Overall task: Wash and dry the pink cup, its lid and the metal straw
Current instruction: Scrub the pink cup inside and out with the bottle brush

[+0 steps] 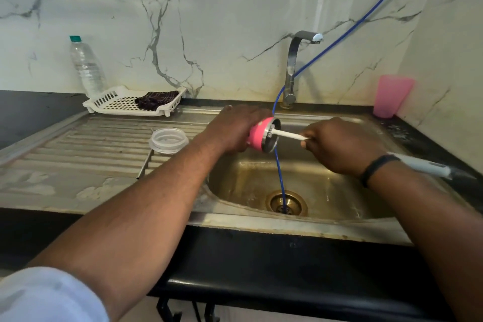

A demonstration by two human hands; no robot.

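A: Which step?

B: Scrubbing inside, I'd judge. Left hand (235, 129) wraps the pink cup (257, 136) over the sink (339, 227); right hand (337, 146) grips the bottle brush (286, 134), bristles inside.

A: Orientation?

B: Axis horizontal, mouth toward three o'clock. Next: rinsing, so the mouth needs tipping under the tap (294, 65) at twelve.

1. The left hand (235, 129) holds the cup (261, 136) on its side over the sink basin (326, 191), mouth toward the right hand (339, 146).
2. The brush (286, 135), gripped by the right hand, reaches into the cup's mouth.
3. The lid (168, 140) and the straw (144, 164) lie on the drainboard (78, 144), left of the basin.
4. The tray (125, 102), with a cloth (156, 99) in it, sits behind the drainboard; a bottle (87, 65) stands behind the tray.
5. The tap (294, 68) rises behind the basin.
6. A tumbler (392, 95) stands at the back right.
7. A hose (281, 178) runs down into the drain (286, 202).
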